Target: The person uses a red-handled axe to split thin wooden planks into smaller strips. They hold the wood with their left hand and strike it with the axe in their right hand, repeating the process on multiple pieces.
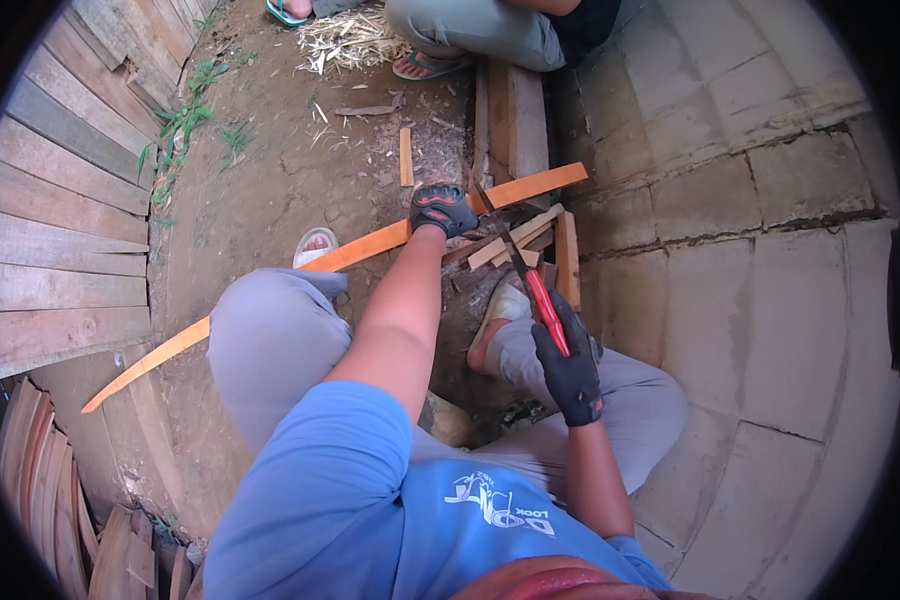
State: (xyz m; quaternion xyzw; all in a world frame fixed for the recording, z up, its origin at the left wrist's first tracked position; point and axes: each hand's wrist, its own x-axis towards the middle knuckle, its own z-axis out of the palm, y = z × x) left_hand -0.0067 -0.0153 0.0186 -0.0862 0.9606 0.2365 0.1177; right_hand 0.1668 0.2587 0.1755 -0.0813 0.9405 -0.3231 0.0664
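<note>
A long, thin orange-brown wooden strip (pixel 360 248) runs slantwise from the lower left, past my left knee, to the upper right. My left hand (pixel 443 208), in a black glove with red marks, is closed over the strip right of its middle. In my right hand (pixel 572 365), also gloved in black, is a red-handled knife (pixel 545 310) with a long, narrow dark blade. Its blade points up and away, and its tip end crosses the strip just right of my left hand. Whether the edge bites into the wood cannot be made out.
Short wood offcuts (pixel 520 245) lie heaped by my right foot, beside a timber beam (pixel 515 125). Another person's legs (pixel 470 30) are at the top, near pale shavings (pixel 350 40). A plank fence (pixel 60 240) stands left; curved boards (pixel 45 470) lie lower left; a block wall (pixel 730 300) is right.
</note>
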